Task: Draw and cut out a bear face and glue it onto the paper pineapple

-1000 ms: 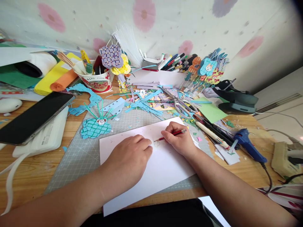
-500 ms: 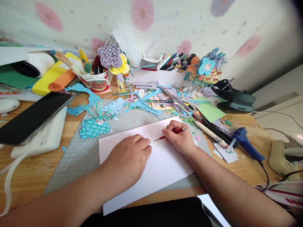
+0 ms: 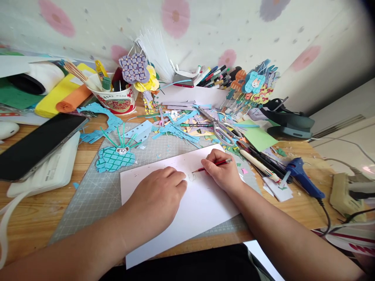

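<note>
White paper [image 3: 205, 207] lies at a slant over the grey cutting mat [image 3: 84, 199]. My right hand [image 3: 219, 168] grips a red and black pencil [image 3: 200, 169], its tip at a small faint drawing [image 3: 191, 178] near the paper's upper part. My left hand [image 3: 159, 195] rests on the paper left of the drawing, fingers curled in, with anything beneath them hidden. Beyond the left hand sits a blue paper shape [image 3: 115, 158] with green criss-cross lines and a small bear face.
Silver scissors [image 3: 221, 128] lie on paper scraps [image 3: 178, 127] behind the paper. A phone [image 3: 41, 144] is at left, a paper tub [image 3: 117, 102] at back left. At right are pens [image 3: 260, 166], a blue glue gun [image 3: 304, 177] and a power strip [image 3: 341, 195].
The pencil tip has shifted slightly, and the faint drawing shows a little more line. The left hand stays on the paper. The whole view has moved slightly.
</note>
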`<action>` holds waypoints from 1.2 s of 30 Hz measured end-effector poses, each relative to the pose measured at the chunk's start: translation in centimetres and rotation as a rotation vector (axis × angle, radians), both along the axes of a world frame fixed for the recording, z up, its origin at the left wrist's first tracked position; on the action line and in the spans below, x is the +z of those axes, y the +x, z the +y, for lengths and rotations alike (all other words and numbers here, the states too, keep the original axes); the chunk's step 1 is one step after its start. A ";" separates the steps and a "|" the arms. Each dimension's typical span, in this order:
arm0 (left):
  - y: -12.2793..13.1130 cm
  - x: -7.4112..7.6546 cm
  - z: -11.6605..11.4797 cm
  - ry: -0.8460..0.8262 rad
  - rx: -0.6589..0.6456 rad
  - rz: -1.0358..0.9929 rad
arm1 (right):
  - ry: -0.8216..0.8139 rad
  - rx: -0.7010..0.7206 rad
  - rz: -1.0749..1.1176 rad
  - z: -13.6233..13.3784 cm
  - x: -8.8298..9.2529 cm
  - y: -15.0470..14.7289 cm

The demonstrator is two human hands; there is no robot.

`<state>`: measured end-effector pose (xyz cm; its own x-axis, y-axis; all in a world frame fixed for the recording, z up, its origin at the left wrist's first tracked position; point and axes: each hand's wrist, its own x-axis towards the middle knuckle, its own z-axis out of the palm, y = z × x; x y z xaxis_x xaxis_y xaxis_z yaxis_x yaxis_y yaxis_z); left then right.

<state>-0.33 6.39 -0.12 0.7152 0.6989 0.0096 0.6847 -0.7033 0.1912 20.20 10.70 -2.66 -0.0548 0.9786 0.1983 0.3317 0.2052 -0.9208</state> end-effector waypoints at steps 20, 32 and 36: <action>0.1 0.3 0.0 -0.023 0.001 0.009 | -0.028 0.035 0.017 0.0 0.2 0.2; 0.2 0.3 0.0 -0.009 0.006 0.023 | -0.007 0.020 -0.026 0.1 0.2 0.2; 0.2 0.3 0.0 -0.012 0.002 0.030 | -0.031 0.048 0.000 0.1 0.2 0.2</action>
